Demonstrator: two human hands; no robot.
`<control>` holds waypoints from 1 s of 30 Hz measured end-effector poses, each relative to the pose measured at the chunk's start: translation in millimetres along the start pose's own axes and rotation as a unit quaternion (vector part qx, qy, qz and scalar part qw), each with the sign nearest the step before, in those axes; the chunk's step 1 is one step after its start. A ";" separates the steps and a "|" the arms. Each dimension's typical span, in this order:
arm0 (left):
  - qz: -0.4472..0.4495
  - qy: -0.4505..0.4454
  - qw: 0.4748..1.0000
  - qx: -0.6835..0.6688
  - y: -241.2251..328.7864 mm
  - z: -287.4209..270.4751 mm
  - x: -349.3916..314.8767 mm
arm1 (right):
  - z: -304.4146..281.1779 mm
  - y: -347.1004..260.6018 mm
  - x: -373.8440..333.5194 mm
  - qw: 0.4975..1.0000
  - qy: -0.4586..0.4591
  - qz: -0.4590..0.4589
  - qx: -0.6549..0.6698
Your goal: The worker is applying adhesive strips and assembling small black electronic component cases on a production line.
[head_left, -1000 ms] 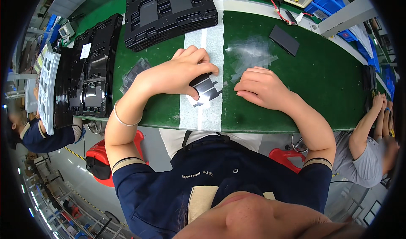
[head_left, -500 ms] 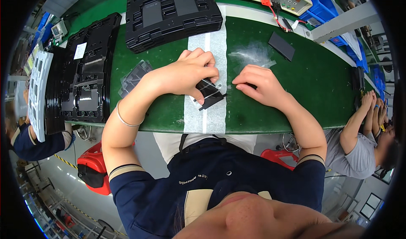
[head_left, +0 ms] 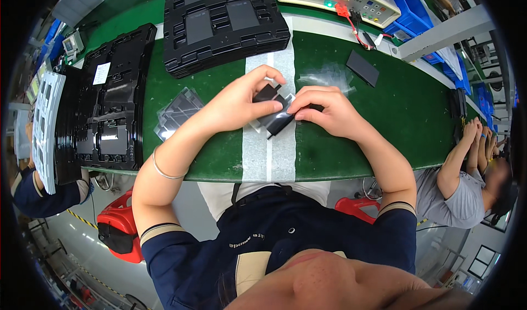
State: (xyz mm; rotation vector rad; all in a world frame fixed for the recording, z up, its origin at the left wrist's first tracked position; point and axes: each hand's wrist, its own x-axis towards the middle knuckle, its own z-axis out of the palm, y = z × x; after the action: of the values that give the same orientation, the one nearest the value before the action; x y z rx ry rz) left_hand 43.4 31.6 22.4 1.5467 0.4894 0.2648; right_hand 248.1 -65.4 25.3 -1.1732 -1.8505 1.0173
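My left hand [head_left: 239, 106] is closed around a flat black rectangular pack [head_left: 281, 124], holding it tilted over the pale strip down the middle of the bench. Fingers and thumb cover part of the pack. At its right edge my right hand [head_left: 326, 111] pinches, thumb and fingertips together; a shiny clear strip of film [head_left: 289, 102] shows there. How much of the film lies between the fingertips is hidden. Left of my left wrist lies a stack of clear, dark-marked film sheets [head_left: 180, 112]. Loose clear film strips [head_left: 329, 79] lie beyond my right hand.
Stacked black trays [head_left: 225, 33] with flat packs stand at the back; more black trays [head_left: 118, 99] line the left. Another flat black pack [head_left: 362, 68] lies at the right. A tester [head_left: 340, 3] with red leads sits behind. Co-workers are on both sides.
My right hand has moved left from the bench to the pack's right edge. The pack is now tilted up in my left hand, with its shiny face showing.
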 end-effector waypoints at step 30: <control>0.112 0.340 0.771 0.527 23.2 -99.1 96.8 | -31.7 32.5 -20.0 0.948 0.128 -0.034 -0.290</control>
State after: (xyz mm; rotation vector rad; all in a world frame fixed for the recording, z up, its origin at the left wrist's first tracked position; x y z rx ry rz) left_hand 86.0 164.7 36.8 2.6243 1.1520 0.8603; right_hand 294.2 -67.4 7.3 -1.4774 -2.0156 0.2503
